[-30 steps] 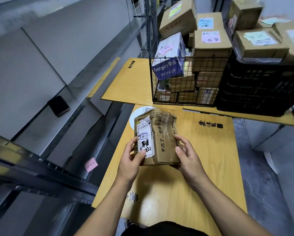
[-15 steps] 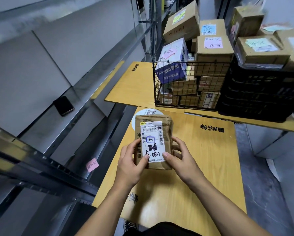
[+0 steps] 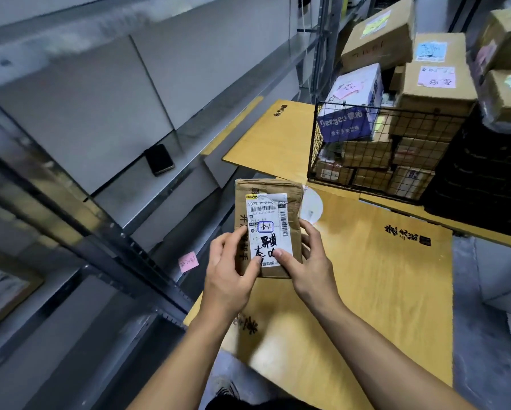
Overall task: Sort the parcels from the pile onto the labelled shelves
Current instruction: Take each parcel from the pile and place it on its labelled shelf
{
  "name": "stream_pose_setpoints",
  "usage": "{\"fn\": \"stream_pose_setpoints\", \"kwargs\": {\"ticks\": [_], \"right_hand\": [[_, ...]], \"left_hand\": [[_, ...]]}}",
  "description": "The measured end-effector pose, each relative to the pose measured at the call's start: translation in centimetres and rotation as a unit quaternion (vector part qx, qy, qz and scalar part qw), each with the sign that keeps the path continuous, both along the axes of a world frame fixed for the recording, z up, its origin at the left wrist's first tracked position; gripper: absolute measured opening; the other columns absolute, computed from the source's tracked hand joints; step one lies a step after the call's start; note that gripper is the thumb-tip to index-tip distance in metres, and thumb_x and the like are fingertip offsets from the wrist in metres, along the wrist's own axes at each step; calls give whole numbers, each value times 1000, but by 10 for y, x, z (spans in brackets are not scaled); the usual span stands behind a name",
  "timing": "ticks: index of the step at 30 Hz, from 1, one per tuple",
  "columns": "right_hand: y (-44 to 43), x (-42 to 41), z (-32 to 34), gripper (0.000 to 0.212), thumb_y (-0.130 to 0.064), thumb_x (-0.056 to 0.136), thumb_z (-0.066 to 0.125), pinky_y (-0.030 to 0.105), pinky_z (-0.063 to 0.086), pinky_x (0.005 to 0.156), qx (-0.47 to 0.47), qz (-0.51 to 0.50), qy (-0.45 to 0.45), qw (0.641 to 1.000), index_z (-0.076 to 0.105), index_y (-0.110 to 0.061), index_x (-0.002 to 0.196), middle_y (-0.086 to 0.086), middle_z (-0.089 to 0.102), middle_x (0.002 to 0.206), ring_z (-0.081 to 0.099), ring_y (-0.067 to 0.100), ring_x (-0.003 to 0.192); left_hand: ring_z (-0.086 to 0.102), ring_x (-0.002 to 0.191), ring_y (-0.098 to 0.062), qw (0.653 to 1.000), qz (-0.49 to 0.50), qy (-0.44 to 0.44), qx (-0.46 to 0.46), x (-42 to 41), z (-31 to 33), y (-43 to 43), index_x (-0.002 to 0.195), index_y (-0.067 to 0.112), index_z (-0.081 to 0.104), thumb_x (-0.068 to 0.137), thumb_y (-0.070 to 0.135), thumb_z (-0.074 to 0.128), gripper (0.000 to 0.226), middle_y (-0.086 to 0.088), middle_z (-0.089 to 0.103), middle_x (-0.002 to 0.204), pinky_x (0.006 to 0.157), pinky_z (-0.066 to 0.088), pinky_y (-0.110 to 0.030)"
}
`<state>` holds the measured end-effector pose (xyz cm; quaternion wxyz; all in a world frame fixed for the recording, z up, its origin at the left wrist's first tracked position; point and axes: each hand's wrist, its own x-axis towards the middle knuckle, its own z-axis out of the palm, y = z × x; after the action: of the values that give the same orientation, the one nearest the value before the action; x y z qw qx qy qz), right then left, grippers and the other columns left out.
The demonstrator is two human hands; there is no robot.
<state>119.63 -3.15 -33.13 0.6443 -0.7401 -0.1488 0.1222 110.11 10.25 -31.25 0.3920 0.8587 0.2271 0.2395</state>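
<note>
I hold a small brown cardboard parcel in front of me with both hands, its white shipping label facing up. My left hand grips its lower left edge, thumb on the label. My right hand grips the lower right edge, thumb also on the label. The parcel hangs above the left edge of a wooden table. A pile of parcels fills a black wire basket at the back right. Grey metal shelves run along my left.
A black phone lies on the middle shelf. A pink sticky note is stuck to a lower shelf edge. A black plastic crate with more boxes on it stands right of the wire basket. A white disc lies on the table.
I turned the parcel so its white label faces up and brought it left toward the shelves. Both hands kept their grip.
</note>
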Motion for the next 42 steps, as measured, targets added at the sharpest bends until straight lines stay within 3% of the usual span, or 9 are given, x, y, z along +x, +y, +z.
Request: {"fn": "stream_pose_setpoints", "kwargs": {"ticks": [3, 5, 10, 14, 18, 24, 30, 36, 42], "right_hand": [[20, -7, 6, 69, -22, 84, 81, 39, 56, 95, 8, 47, 11, 999, 44, -71, 115, -42, 62, 105, 64, -4, 107], [36, -12, 10, 68, -22, 83, 80, 45, 56, 96, 21, 74, 20, 997, 46, -69, 118, -38, 65, 107, 66, 4, 110], [79, -41, 19, 61, -28, 79, 79, 51, 55, 97, 55, 138, 29, 988, 49, -65, 117, -23, 68, 113, 66, 11, 114], [111, -77, 29, 62, -15, 85, 79, 47, 53, 101, 80, 200, 19, 976, 50, -47, 129, -18, 65, 123, 60, 3, 118], [137, -117, 52, 60, -17, 87, 77, 47, 52, 103, 98, 248, 10, 964, 48, -49, 129, -13, 64, 126, 59, 3, 119], [173, -170, 109, 57, -23, 89, 75, 48, 53, 100, 145, 305, -30, 941, 48, -55, 126, -9, 65, 125, 63, 9, 116], [208, -212, 173, 60, -19, 89, 74, 45, 52, 103, 201, 327, -70, 921, 44, -41, 136, -10, 63, 126, 62, 7, 117], [249, -237, 238, 61, -45, 79, 76, 50, 53, 101, 231, 342, -119, 903, 44, -54, 131, -7, 62, 134, 61, 13, 123], [296, -240, 293, 61, -30, 88, 74, 43, 54, 101, 279, 352, -149, 881, 42, -41, 138, -6, 62, 131, 62, 8, 119]], "left_hand": [[48, 114, -4, 1000, 28, -2, 0, -22, 6, 14, 138, 38, 47, 88, 28, 69, 56, 13, 44, 126, 98, 42, -26], [47, 120, -2, 999, 45, -5, -2, -38, 12, 26, 137, 39, 47, 87, 36, 65, 54, 15, 45, 129, 101, 41, -26], [39, 119, 18, 996, 88, -2, 22, -87, 34, 54, 140, 29, 46, 85, 38, 60, 57, 12, 46, 132, 96, 26, 2], [37, 119, 18, 987, 153, 5, 46, -144, 52, 75, 142, 28, 44, 89, 36, 60, 56, 15, 44, 133, 95, 21, 4], [40, 120, 4, 970, 217, 8, 108, -215, 79, 91, 141, 21, 46, 88, 36, 58, 57, 9, 46, 132, 103, 23, -5], [44, 124, -22, 916, 291, 142, 238, -306, 131, 108, 140, 22, 45, 86, 49, 48, 61, 0, 46, 134, 106, 39, -42], [44, 122, -27, 850, 330, 258, 319, -361, 190, 126, 141, 26, 42, 89, 48, 54, 57, -1, 47, 135, 102, 39, -42], [44, 123, -25, 818, 357, 264, 366, -376, 242, 145, 142, 26, 40, 91, 48, 50, 57, -1, 46, 137, 102, 39, -42], [40, 127, -24, 800, 379, 263, 382, -376, 274, 167, 145, 25, 37, 93, 46, 47, 57, 0, 45, 139, 103, 36, -41]]}}
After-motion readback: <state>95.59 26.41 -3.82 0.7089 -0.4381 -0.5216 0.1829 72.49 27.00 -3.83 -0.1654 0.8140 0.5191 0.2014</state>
